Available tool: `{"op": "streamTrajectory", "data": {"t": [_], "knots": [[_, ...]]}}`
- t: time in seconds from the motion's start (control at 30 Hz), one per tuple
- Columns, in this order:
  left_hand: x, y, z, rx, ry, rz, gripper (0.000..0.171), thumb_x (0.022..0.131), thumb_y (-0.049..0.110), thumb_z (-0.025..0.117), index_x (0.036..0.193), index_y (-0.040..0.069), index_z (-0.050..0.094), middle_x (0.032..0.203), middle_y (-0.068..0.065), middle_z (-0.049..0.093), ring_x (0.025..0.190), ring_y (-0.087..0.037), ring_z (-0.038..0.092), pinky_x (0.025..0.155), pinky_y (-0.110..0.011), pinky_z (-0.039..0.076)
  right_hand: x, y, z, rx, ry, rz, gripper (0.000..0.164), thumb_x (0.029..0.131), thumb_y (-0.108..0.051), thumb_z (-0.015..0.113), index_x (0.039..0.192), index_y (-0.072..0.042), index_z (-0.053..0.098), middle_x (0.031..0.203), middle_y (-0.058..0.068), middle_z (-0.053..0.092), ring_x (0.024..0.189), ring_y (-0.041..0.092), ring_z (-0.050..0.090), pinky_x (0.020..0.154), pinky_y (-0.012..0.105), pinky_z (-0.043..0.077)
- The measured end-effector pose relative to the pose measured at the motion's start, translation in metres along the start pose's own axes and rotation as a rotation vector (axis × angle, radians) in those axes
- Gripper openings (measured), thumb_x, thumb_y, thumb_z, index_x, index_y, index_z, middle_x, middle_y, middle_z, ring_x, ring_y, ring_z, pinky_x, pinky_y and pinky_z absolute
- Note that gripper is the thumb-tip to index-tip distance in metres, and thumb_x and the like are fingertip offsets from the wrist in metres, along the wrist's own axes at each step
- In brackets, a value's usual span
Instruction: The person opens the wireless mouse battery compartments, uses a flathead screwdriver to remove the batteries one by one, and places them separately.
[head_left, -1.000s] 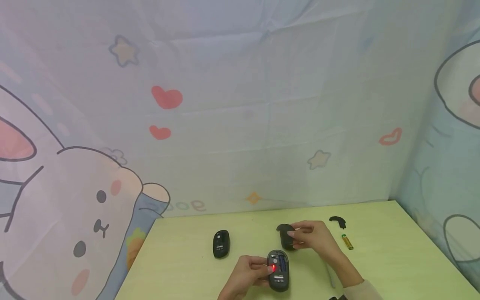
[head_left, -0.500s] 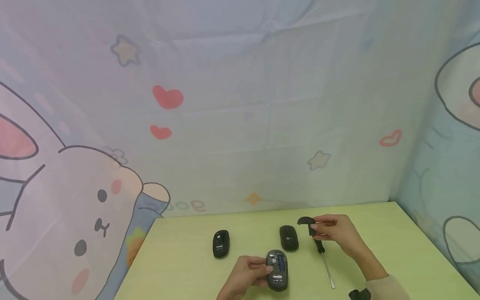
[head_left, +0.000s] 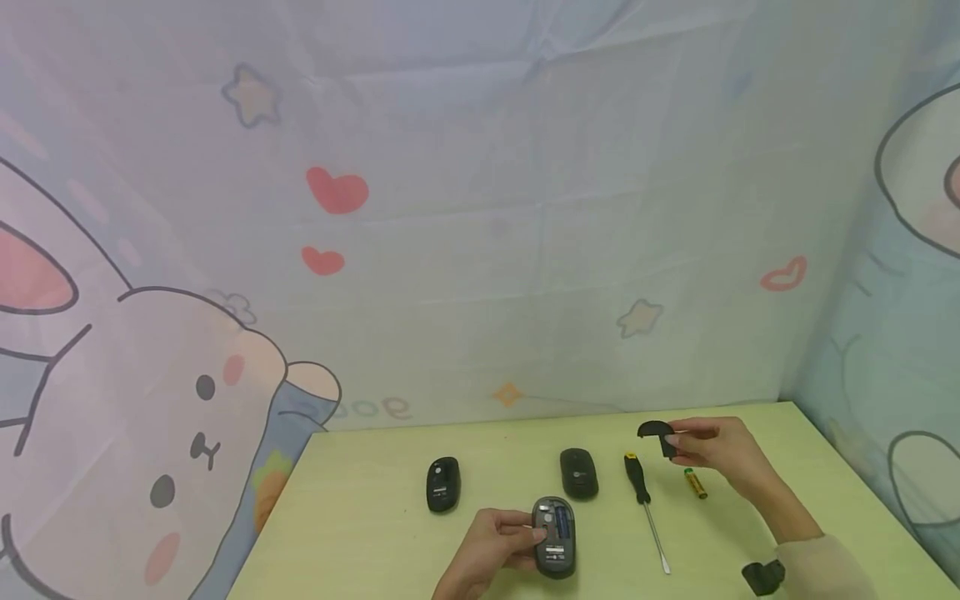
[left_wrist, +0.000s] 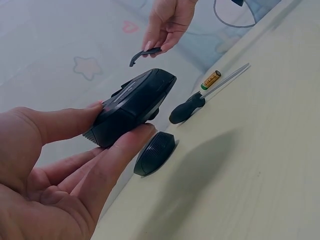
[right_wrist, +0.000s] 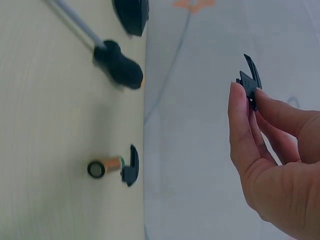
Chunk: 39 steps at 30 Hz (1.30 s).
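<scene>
My left hand (head_left: 491,546) pinches a dark computer mouse (head_left: 555,558) between thumb and fingers, underside up in the head view. Its battery bay is uncovered, with something dark blue inside. In the left wrist view the mouse (left_wrist: 132,102) is held above the table. My right hand (head_left: 723,454) pinches a black T-shaped battery cover (head_left: 655,428) in the air, right of the mouse. The right wrist view shows this cover (right_wrist: 248,84) between thumb and fingertips. Below it lie a battery (head_left: 695,483) and a similar black cover (right_wrist: 131,172), hidden by my hand in the head view.
A screwdriver (head_left: 637,478) with a black handle lies on the light green table (head_left: 352,533). Left of it a mouse (head_left: 579,473) sits top side up. Farther left, another mouse (head_left: 442,485) lies with its underside up. Patterned cloth (head_left: 480,208) hangs behind the table.
My right hand has moved right with the battery cover, away from the mouse lying at centre, uncovering the screwdriver. My left hand stays nearly still; the red light on its mouse no longer shows.
</scene>
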<state>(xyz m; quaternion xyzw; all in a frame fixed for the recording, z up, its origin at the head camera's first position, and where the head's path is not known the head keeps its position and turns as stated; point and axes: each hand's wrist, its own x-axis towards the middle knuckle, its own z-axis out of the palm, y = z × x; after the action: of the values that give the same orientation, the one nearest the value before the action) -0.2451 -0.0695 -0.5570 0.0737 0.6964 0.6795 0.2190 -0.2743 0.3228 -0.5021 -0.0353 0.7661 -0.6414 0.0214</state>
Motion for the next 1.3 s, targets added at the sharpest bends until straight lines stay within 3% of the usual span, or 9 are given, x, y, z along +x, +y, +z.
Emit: {"op": "streamTrajectory", "data": {"t": [0.23, 0.5, 0.87, 1.3], "knots": [[0.0, 0.0, -0.002, 0.004, 0.007, -0.011, 0.033, 0.094, 0.01, 0.076, 0.121, -0.009, 0.072, 0.102, -0.021, 0.081, 0.078, -0.013, 0.078, 0.068, -0.03, 0.068, 0.005, 0.012, -0.029, -0.009, 0.031, 0.036, 0.056, 0.103, -0.011, 0.067, 0.145, 0.02, 0.047, 0.119, 0.006, 0.077, 0.095, 0.011, 0.08, 0.088, 0.032, 0.067], [-0.002, 0.001, -0.003, 0.01, 0.018, -0.035, 0.033, 0.094, 0.009, 0.075, 0.122, -0.008, 0.072, 0.104, -0.021, 0.081, 0.081, -0.016, 0.079, 0.071, -0.031, 0.068, 0.011, 0.038, -0.058, 0.046, 0.084, 0.094, 0.054, 0.103, -0.006, 0.066, 0.144, 0.022, 0.046, 0.105, -0.008, 0.076, 0.092, 0.009, 0.079, 0.088, 0.032, 0.067], [0.0, 0.001, -0.002, -0.023, 0.0, -0.025, 0.033, 0.093, 0.009, 0.076, 0.121, -0.009, 0.072, 0.104, -0.022, 0.081, 0.084, -0.019, 0.08, 0.074, -0.033, 0.069, 0.017, 0.051, -0.076, 0.043, 0.116, 0.176, 0.052, 0.105, -0.005, 0.062, 0.144, 0.023, 0.045, 0.096, -0.008, 0.075, 0.086, 0.006, 0.078, 0.083, 0.027, 0.067], [0.001, -0.003, -0.004, -0.012, 0.004, -0.039, 0.033, 0.094, 0.008, 0.075, 0.122, -0.009, 0.071, 0.105, -0.022, 0.08, 0.081, -0.016, 0.079, 0.072, -0.032, 0.069, 0.031, 0.084, -0.096, 0.02, 0.179, 0.281, 0.041, 0.102, -0.004, 0.065, 0.133, 0.021, 0.058, 0.084, -0.008, 0.074, 0.073, 0.006, 0.076, 0.073, 0.024, 0.067]]}}
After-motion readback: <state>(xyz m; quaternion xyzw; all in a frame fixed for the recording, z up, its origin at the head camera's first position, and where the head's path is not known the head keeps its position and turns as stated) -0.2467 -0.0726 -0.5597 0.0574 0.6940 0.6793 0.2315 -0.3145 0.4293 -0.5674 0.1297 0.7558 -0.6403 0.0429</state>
